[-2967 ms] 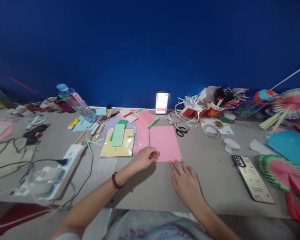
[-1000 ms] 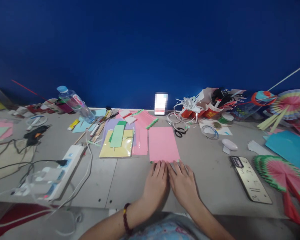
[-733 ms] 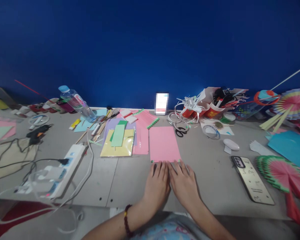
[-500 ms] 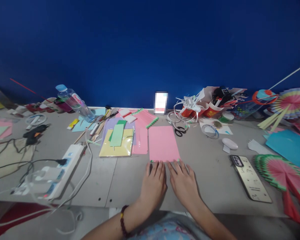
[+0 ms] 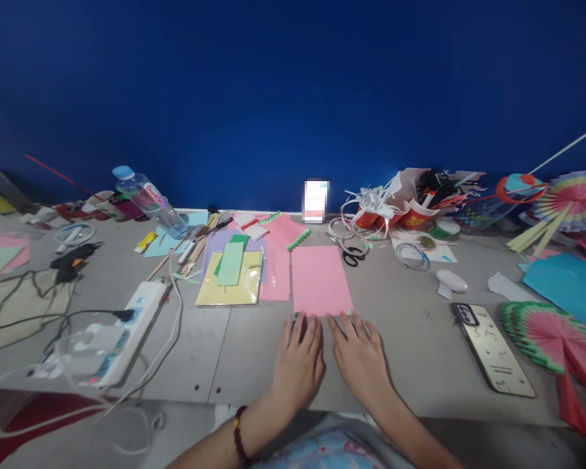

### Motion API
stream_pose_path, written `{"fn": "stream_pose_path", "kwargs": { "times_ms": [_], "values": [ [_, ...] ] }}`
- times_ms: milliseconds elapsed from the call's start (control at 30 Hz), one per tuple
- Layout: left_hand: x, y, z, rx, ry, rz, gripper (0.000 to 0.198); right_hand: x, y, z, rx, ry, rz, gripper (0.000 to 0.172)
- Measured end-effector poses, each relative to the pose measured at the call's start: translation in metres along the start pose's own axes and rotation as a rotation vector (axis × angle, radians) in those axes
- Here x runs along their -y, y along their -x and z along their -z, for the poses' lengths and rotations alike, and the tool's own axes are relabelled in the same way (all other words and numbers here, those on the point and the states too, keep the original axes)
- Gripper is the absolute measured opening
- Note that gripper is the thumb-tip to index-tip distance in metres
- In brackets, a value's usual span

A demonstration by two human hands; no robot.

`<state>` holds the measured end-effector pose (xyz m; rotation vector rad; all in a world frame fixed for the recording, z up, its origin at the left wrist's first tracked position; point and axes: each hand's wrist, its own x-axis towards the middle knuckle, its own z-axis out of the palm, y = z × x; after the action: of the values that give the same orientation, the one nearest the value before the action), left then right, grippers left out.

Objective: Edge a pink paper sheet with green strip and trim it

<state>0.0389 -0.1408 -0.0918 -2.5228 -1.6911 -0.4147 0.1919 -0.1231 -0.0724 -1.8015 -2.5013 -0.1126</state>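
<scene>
A sheet of pink paper [image 5: 321, 279] lies flat on the grey table in front of me, with a bit of green showing along its near edge. My left hand [image 5: 299, 355] rests palm down, its fingers stretched out and their tips at the near left edge of the sheet. Beside it, my right hand [image 5: 356, 352] lies flat too, fingers spread, tips on the near right edge. Neither hand grips anything. Black-handled scissors [image 5: 353, 256] sit just past the sheet's right side. A pleated pink paper [image 5: 286, 229] with green edges lies behind it.
Left of the sheet are a yellow paper pack [image 5: 229, 296], a power strip [image 5: 134, 332] with cables, a glue gun [image 5: 73, 260] and a tilted bottle [image 5: 151, 202]. To the right lie a phone [image 5: 493, 352], a pleated pink-green fan [image 5: 542, 332] and cups of tools [image 5: 417, 215].
My hands hold nearly the same place at the paper's near edge. The whole view has shifted very slightly; nothing was picked up or let go.
</scene>
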Motion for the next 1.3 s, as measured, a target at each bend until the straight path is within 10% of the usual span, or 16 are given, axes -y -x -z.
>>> {"fn": "stream_pose_path", "kwargs": {
  "times_ms": [1300],
  "values": [
    [-0.0028, 0.0019, 0.0047, 0.047, 0.024, 0.106, 0.054, 0.001, 0.0033, -0.0075, -0.052, -0.016, -0.023, 0.045]
  ]
}}
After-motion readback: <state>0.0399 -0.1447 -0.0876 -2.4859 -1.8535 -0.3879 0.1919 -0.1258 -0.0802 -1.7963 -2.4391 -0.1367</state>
